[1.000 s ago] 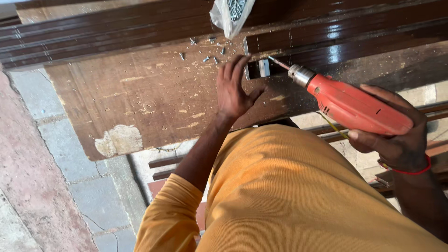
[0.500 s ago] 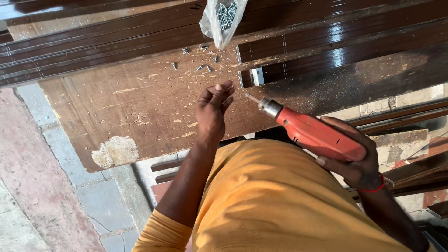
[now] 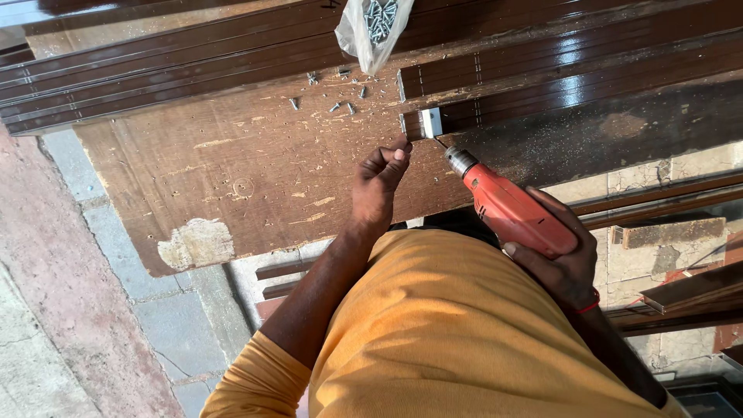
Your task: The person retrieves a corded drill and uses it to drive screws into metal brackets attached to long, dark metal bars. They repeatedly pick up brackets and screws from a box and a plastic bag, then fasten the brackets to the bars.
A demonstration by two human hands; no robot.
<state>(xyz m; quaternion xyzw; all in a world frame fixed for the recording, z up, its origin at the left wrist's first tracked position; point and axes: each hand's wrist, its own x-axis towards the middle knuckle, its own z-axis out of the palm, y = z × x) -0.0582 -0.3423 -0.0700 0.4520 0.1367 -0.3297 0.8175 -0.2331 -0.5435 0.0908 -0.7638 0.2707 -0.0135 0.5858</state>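
A: Where does the drilling stand?

B: The right hand (image 3: 561, 259) is wrapped around the red drill (image 3: 511, 213), and its bit points at the small white bracket (image 3: 430, 122) on the cut end of the dark brown profile (image 3: 573, 97). The tip sits right at the bracket; whether it is through, I cannot tell.

A: And the other hand?

B: The left hand (image 3: 377, 186) has its fingers curled together, fingertips pressed close just left of the bracket. It seems to pinch something small, maybe 1 screw, but that is too small to be sure.

A: What is left?

B: I judge the fastening as only starting: loose screws (image 3: 333, 97) lie scattered on the worn wooden board (image 3: 232, 178), and a clear plastic bag of screws (image 3: 374, 27) rests on the profiles above. No driven screw shows in the bracket.
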